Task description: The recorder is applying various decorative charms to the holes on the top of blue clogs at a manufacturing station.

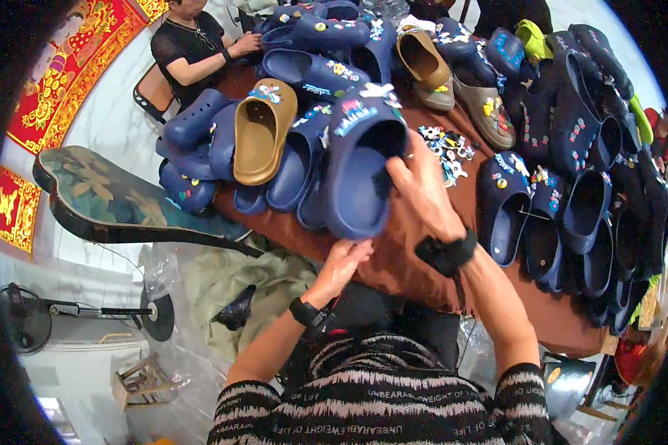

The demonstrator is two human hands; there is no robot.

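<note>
Rounded navy foam clog (364, 174): likely light, springy. We'd grip 3 o'clock, where right hand (427, 189) holds; left hand (341, 268) unclear.

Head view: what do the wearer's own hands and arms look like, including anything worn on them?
The left hand and right hand are bare, without gloves. A black band circles each wrist: left wristband, right wristband. Something thin and dark, perhaps a cord, hangs by the right one. The black sleeves have jagged pale stripes and pale printed lettering.
</note>
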